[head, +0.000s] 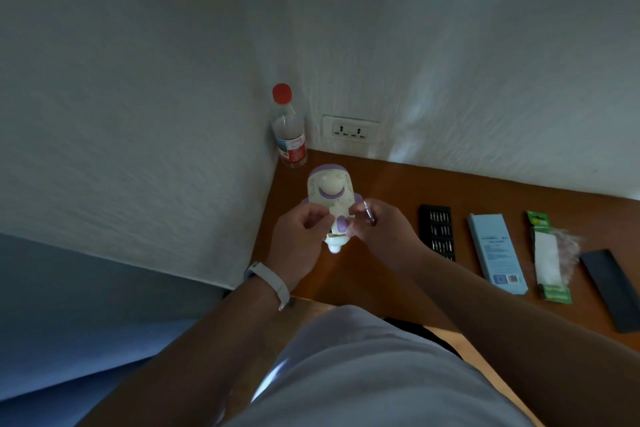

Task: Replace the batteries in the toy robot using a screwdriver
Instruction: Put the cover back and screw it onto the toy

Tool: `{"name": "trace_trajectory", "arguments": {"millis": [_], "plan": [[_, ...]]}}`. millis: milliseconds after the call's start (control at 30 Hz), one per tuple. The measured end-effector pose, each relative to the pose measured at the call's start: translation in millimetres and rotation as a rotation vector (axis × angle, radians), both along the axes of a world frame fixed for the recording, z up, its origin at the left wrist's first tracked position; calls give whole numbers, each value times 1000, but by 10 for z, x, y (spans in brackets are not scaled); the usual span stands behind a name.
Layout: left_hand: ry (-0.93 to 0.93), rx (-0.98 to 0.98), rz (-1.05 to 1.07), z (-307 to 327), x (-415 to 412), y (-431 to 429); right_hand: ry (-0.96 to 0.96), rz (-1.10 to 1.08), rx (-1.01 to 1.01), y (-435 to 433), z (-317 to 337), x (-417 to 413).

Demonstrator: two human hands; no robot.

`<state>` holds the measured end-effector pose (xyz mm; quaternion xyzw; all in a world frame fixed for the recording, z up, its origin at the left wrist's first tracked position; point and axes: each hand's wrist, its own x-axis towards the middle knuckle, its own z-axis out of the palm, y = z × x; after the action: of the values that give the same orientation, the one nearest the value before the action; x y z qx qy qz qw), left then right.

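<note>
In the head view, the toy (329,204) is held up over the surface (381,180), near the corner of the walls, with its head toward twelve o'clock and its feet toward six. It is gripped from nine o'clock by the left hand (298,236), whose fingers are curled round the lower body, apparently so that the toy is steadied and can be turned for inspection. Which face carries the battery door cannot be told, nor whether it has been opened.

The right hand (381,229), at three o'clock of the toy, is closed round the screwdriver (369,213). The tool's metal end points out of the fist toward eleven o'clock while the fingertips lie against the toy's side. The tool seems to be parked in the palm so that both hands can be used on the toy.

At three o'clock of the hands, a bit tray (437,232), a box (497,253), a battery pack (547,256) and a lid (609,288) are laid in a row on the surface, probably kept within reach for the swap. A bottle (289,128) is stood in the corner at eleven o'clock, out of the way.
</note>
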<state>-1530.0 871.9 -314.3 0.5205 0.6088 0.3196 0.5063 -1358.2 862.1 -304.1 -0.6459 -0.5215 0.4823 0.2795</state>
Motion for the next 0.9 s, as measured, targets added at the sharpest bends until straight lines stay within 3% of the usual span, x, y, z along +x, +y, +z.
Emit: {"name": "trace_trajectory", "arguments": {"millis": [133,300,600,900], "plan": [[121,51,-16,-37,21,21,-66,37,-34,62,-55,53],[139,48,-27,-66,27,9,-127,146,-44,76,-108,52],[90,28,-7,-96,1,-4,-154,157,-24,83,-158,54],[207,94,-99,-147,-24,9,-183,185,0,103,-163,78]]}}
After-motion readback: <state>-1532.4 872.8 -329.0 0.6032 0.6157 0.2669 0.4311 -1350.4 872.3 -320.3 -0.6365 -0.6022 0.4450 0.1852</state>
